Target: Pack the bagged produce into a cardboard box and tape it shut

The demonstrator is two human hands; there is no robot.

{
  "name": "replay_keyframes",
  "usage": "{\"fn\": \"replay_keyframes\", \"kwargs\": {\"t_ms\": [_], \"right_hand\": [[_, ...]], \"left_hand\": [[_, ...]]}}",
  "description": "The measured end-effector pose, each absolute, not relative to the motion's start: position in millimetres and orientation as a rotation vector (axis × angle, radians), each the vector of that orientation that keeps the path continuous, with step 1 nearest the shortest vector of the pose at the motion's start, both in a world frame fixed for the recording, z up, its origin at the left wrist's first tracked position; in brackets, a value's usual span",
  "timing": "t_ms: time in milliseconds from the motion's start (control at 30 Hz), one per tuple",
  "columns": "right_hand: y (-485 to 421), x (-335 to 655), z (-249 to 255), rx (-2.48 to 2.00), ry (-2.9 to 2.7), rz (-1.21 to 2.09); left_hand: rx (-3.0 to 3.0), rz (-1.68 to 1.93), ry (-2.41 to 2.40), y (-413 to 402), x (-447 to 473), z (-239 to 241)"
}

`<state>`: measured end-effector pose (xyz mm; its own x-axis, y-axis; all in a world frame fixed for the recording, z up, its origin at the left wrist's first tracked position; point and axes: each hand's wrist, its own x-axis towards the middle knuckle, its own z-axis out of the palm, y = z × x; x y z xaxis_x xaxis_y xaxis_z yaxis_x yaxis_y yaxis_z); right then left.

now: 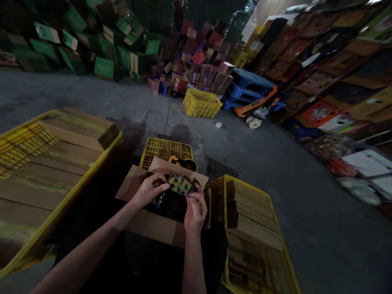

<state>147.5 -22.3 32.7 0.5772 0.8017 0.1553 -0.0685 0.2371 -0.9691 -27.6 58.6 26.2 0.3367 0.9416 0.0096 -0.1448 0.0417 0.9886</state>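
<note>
A small clear plastic packet (180, 184), yellow-green with dark spots, is stretched between my two hands above an open cardboard box (159, 224). My left hand (151, 190) pinches its left end between thumb and fingers. At its lower right corner, my right hand (196, 208) grips it the same way. The box's flaps are folded outward, and its dark inside shows a few shiny wrapped items that I cannot make out. Just beyond the back flap, a tape dispenser (186, 164) with orange and black parts lies on an upturned-looking yellow crate (165, 148).
On the left stands a large yellow crate (119, 136) holding long taped cartons (79, 126). Another yellow crate (271, 200) with cartons is close on my right. Farther off are a yellow basket (202, 104), an orange pallet jack (257, 104), blue pallets (251, 81) and heaped green boxes (104, 67).
</note>
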Motion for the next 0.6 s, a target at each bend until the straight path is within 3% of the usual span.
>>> {"fn": "replay_keyframes", "kwargs": {"t_ms": [133, 600], "right_hand": [[-21, 146, 31, -1.097, -0.692, 0.795], [-16, 151, 17, -1.186, -0.608, 0.745]], "left_hand": [[1.239, 1.060, 0.829, 61, -29, 22], [1.182, 1.011, 0.667, 60, -30, 26]]}}
